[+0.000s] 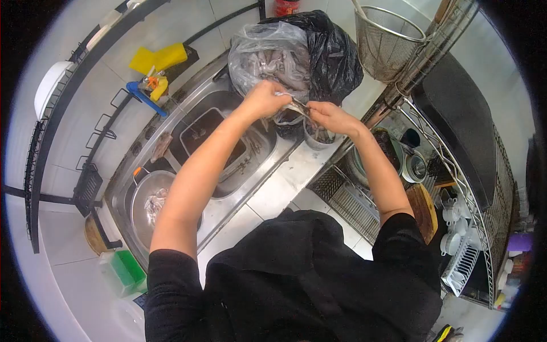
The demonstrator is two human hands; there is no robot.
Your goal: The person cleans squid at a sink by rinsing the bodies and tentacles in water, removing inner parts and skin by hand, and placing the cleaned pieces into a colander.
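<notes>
Above the sink's right end, my left hand pinches one end of a small dark-and-pale squid. My right hand grips its other end, so it stretches between my fingers. Just beyond my hands sits a clear plastic bag filled with greyish squid, set inside a black bag. Under my right hand stands a clear tub with dark scraps in it. Left of my left forearm, a metal bowl holds pale squid pieces.
A steel sink contains a rectangular tray and more squid. Yellow gloves hang on the wall at left. A wire strainer hangs at upper right, above a metal rack with cups and a wooden board.
</notes>
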